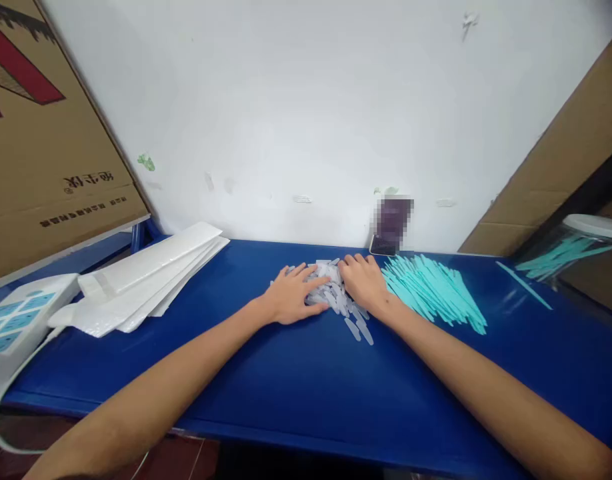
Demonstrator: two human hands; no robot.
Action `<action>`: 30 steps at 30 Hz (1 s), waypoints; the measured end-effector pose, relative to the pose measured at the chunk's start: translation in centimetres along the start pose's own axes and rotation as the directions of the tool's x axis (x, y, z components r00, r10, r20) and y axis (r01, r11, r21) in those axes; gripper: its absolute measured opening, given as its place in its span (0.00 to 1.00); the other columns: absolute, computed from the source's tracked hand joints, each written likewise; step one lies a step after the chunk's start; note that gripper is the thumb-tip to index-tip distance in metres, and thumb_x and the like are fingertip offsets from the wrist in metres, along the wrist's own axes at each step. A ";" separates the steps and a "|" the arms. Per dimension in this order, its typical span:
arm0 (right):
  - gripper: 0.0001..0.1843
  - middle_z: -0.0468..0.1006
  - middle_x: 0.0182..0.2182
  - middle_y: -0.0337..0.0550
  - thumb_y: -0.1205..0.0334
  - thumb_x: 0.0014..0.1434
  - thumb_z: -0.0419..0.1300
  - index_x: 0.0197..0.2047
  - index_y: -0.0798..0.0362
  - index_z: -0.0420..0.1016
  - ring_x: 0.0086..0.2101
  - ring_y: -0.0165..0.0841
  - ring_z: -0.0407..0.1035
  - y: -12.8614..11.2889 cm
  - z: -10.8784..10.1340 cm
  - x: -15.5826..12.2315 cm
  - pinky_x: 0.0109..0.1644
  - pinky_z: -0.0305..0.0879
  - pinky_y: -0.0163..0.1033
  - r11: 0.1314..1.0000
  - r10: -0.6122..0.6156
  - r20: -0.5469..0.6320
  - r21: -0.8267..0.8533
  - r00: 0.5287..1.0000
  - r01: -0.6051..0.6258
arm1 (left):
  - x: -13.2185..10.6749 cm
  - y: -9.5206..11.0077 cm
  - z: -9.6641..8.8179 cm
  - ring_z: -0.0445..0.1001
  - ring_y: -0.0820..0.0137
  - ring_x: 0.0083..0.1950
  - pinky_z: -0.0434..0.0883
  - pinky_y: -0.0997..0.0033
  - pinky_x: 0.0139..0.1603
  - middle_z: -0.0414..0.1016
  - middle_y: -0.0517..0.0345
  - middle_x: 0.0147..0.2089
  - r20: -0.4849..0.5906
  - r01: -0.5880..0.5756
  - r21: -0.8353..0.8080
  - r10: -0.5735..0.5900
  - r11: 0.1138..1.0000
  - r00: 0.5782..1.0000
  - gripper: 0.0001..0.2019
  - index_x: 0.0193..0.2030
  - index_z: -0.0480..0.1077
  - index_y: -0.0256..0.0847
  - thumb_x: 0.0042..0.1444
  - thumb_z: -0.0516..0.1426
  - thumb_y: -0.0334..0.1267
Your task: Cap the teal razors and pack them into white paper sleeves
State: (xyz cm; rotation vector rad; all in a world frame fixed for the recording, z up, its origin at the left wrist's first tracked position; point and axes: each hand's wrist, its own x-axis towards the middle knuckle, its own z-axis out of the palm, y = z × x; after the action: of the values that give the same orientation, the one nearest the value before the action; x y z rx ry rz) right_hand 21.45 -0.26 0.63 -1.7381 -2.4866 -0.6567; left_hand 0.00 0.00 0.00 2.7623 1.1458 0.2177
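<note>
A loose heap of small, translucent whitish pieces with rounded ends (336, 298) lies on the blue tabletop. My left hand (292, 297) rests flat on the heap's left side, fingers spread over the pieces. At its right edge is my right hand (362, 280), with the fingers curled down and closed; whatever they may hold is hidden beneath them. A few pieces have strayed toward me from the heap. Just right of my right hand is a pile of long turquoise strips (436, 293).
White padded envelopes (161, 277) are stacked on the left, beside a white power strip (21, 327) with a cable. A phone (391, 227) leans on the wall behind the strips. A clear jar (581, 243) holding turquoise strips lies far right. Large cardboard (51, 147) stands at left.
</note>
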 end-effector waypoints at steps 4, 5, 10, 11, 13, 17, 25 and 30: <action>0.18 0.79 0.47 0.61 0.74 0.64 0.49 0.49 0.59 0.78 0.49 0.47 0.71 -1.1 -0.1 2.7 0.49 0.59 0.49 0.999 0.000 0.010 0.038 1.000 -0.001 | 0.2 -2.2 -0.5 0.48 0.43 0.77 0.48 0.28 0.70 0.48 0.48 0.78 -0.004 0.014 0.009 -0.014 1.000 1.000 0.35 0.74 0.54 0.55 0.65 0.45 0.67; 0.17 0.79 0.47 0.60 0.75 0.65 0.49 0.49 0.59 0.78 0.49 0.46 0.72 -1.2 -0.3 3.2 0.48 0.60 0.48 0.999 0.001 0.013 0.048 1.000 -0.001 | 0.2 -2.5 -0.6 0.49 0.44 0.77 0.48 0.28 0.71 0.49 0.48 0.78 -0.009 0.020 0.009 -0.020 1.000 1.000 0.35 0.74 0.55 0.54 0.66 0.45 0.66; 0.17 0.80 0.44 0.54 0.73 0.66 0.48 0.52 0.56 0.74 0.39 0.42 0.76 1.1 -2.7 1.0 0.37 0.60 0.43 0.994 0.038 0.028 0.098 0.999 -0.040 | 0.5 -3.4 -0.6 0.51 0.47 0.77 0.48 0.32 0.72 0.51 0.47 0.77 -0.068 0.015 0.000 -0.015 1.000 0.998 0.34 0.73 0.58 0.50 0.68 0.43 0.64; 0.17 0.80 0.43 0.52 0.70 0.68 0.47 0.53 0.55 0.73 0.38 0.41 0.76 1.9 -3.2 -0.5 0.36 0.60 0.42 0.993 0.033 0.031 0.112 0.999 -0.036 | 0.7 -3.5 -0.6 0.51 0.49 0.77 0.48 0.34 0.73 0.52 0.47 0.77 -0.096 -0.002 0.000 0.002 1.000 0.995 0.33 0.72 0.59 0.49 0.68 0.42 0.63; 0.17 0.79 0.44 0.48 0.57 0.73 0.45 0.55 0.50 0.71 0.38 0.39 0.75 3.3 -3.8 -3.8 0.37 0.61 0.42 0.975 -0.076 0.016 0.209 0.997 0.071 | 1.1 -3.6 -0.5 0.53 0.51 0.76 0.49 0.36 0.73 0.56 0.46 0.75 -0.163 -0.031 0.011 0.033 0.999 0.986 0.31 0.71 0.61 0.46 0.70 0.42 0.60; 0.29 0.76 0.40 0.47 0.32 0.64 0.52 0.47 0.50 0.70 0.35 0.41 0.72 3.4 -3.6 -8.3 0.38 0.62 0.44 0.907 -0.281 -0.025 0.320 0.959 0.274 | 1.9 -3.9 -0.4 0.61 0.53 0.71 0.53 0.43 0.72 0.69 0.46 0.67 -0.333 -0.096 0.057 0.110 0.994 0.937 0.26 0.62 0.70 0.42 0.70 0.45 0.55; 0.33 0.81 0.33 0.43 0.27 0.61 0.52 0.46 0.50 0.67 0.27 0.39 0.73 -0.1 -1.6 -2.6 0.27 0.43 0.39 0.935 -0.259 0.015 0.255 0.966 0.247 | 0.3 -3.3 -0.8 0.71 0.56 0.61 0.63 0.51 0.63 0.78 0.46 0.54 -0.609 -0.252 0.061 0.236 0.966 0.757 0.21 0.50 0.75 0.40 0.65 0.47 0.48; 0.24 0.84 0.39 0.47 0.38 0.68 0.50 0.47 0.51 0.70 0.34 0.40 0.76 -1.1 -1.3 0.8 0.30 0.45 0.39 0.941 -0.178 -0.056 0.284 0.982 0.186 | -0.6 -2.9 -0.9 0.70 0.56 0.61 0.64 0.51 0.63 0.76 0.45 0.56 -0.624 -0.211 0.011 0.172 0.977 0.762 0.23 0.52 0.74 0.39 0.66 0.45 0.49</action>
State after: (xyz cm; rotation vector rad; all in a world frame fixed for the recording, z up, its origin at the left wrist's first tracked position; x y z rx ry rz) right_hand 19.93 -0.32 1.66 -1.4001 -2.5866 -0.3024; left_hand -2.57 1.68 0.28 2.8179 0.9186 1.2532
